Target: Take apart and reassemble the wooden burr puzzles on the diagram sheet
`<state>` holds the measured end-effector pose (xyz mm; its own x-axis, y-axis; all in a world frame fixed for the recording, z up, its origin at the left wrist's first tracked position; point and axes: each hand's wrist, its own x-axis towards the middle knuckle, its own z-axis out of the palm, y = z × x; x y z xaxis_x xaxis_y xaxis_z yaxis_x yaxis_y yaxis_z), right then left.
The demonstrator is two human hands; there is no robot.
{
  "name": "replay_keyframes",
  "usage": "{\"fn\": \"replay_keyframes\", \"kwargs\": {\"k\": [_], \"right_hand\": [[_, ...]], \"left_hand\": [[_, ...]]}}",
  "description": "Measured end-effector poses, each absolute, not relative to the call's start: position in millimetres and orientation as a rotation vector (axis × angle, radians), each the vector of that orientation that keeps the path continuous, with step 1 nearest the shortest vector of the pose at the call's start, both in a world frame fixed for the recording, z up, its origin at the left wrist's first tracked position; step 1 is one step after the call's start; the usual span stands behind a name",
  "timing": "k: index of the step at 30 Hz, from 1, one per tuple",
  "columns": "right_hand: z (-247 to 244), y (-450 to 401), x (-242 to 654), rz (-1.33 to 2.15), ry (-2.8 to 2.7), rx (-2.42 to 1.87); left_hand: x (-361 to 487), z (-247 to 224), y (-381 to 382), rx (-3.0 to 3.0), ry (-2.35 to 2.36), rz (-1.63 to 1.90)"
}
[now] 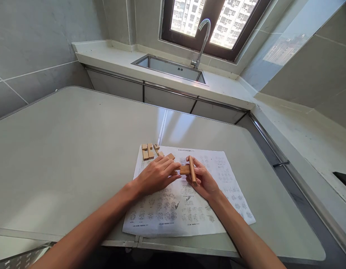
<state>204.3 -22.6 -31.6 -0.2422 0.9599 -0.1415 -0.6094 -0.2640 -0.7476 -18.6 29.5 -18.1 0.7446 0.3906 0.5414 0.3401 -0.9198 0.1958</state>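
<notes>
My left hand (157, 173) reaches in over the paper sheet, its fingers closed on one end of a flat wooden puzzle block (185, 170). Held upright and slightly tilted in my right hand (206, 181) is a longer wooden puzzle bar (192, 170), pinched between thumb and fingers. Block and bar meet crosswise between the hands; whether they are interlocked I cannot tell. Beneath both hands lies a white instruction sheet (161, 226) printed with rows of small assembly diagrams. Part of another wooden piece (170, 157) shows just behind my left fingers.
Several notched wooden pieces (145, 154) lie at the sheet's far left corner, one marked with a 3 (156, 146). The pale table (77, 149) has a seam across it. Beyond stands a counter with a sink (167, 66) and faucet (205, 37) below a window.
</notes>
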Motion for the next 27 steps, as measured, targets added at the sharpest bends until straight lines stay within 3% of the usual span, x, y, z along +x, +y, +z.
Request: {"fn": "replay_keyframes", "kwargs": {"k": [27], "right_hand": [[-21.7,-23.3,202.1,1.566,-0.746,-0.833]], "left_hand": [[-15.9,-16.2,29.2,2.849,0.688,0.959]]}}
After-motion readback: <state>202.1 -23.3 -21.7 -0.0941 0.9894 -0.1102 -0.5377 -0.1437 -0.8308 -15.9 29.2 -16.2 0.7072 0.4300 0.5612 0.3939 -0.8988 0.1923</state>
